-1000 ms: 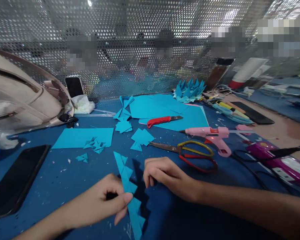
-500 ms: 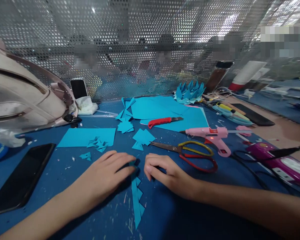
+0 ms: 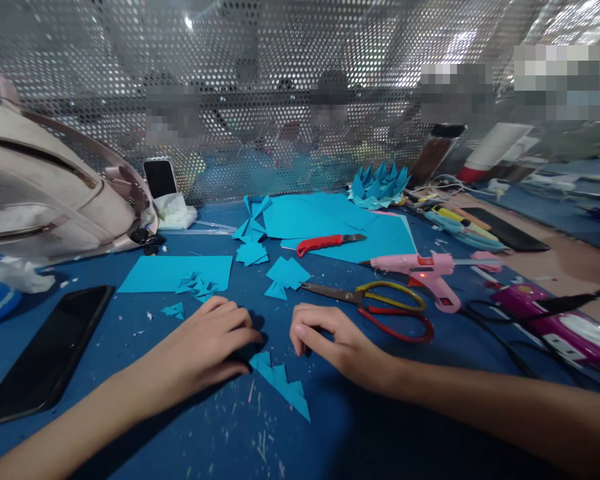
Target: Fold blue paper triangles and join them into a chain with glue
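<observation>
A strip of folded blue paper with a zigzag edge (image 3: 283,383) slants across the blue tabletop. Its upper end passes under the fingers of my left hand (image 3: 217,340), which are bent and closed on it. My right hand (image 3: 325,337) rests on the table to the right of the strip, apart from it. Its fingers are curled in, and nothing shows in them. Just beyond both hands lie small cut blue paper pieces (image 3: 289,273). Scissors with yellow and red handles (image 3: 400,300) lie past my right hand, their blade tips close to those pieces.
A red-handled cutter (image 3: 325,244) lies on blue sheets (image 3: 325,213). A folded blue paper crown (image 3: 380,187) stands behind. To the right are a pink glue gun (image 3: 430,267) and a purple power strip (image 3: 555,320). A phone (image 3: 50,353) and a bag (image 3: 55,180) sit left.
The zigzag strip has swung round, its free lower end moving right and up. My left hand has shifted slightly left and down with its other end. My right hand has barely moved.
</observation>
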A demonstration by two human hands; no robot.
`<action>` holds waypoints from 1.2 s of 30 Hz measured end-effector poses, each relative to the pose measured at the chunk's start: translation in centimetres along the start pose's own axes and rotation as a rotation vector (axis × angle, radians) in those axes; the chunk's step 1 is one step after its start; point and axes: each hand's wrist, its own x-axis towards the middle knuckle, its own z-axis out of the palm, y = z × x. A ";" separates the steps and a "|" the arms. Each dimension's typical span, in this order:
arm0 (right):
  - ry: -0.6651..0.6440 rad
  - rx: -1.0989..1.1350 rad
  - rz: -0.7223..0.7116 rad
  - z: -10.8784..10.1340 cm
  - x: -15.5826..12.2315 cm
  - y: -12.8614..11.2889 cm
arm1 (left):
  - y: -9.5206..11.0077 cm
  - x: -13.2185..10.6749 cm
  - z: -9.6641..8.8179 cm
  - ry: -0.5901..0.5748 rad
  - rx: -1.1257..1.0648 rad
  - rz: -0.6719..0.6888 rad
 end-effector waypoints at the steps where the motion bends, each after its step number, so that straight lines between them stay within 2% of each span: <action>1: 0.004 0.006 0.000 0.0 0.0 0.0 | -0.1 0.0 -0.3 -0.017 -0.052 -0.019; 5: 0.013 0.016 0.004 -0.1 0.0 0.1 | -0.1 -0.2 -1.2 -0.046 -0.200 -0.093; 9: 0.010 0.016 0.006 0.0 0.0 0.1 | 0.4 -0.4 -1.4 -0.069 -0.342 -0.125; 13: -0.052 -0.027 -0.006 0.1 0.0 0.2 | 0.9 -0.5 -1.5 -0.062 -0.408 -0.144; 21: -0.181 -0.156 -0.067 0.5 -0.3 0.4 | 1.5 -0.3 -1.6 -0.045 -0.443 -0.159; 25: -0.197 -0.180 -0.078 0.7 -0.5 0.4 | 1.6 -0.1 -1.4 0.022 -0.499 -0.181; 31: -0.205 -0.275 -0.143 0.8 -0.6 0.3 | 1.3 -0.9 -0.8 -0.118 -0.451 -0.303; 36: -0.202 -0.305 -0.170 0.8 -0.7 0.4 | 1.6 -0.8 -0.7 -0.114 -0.445 -0.276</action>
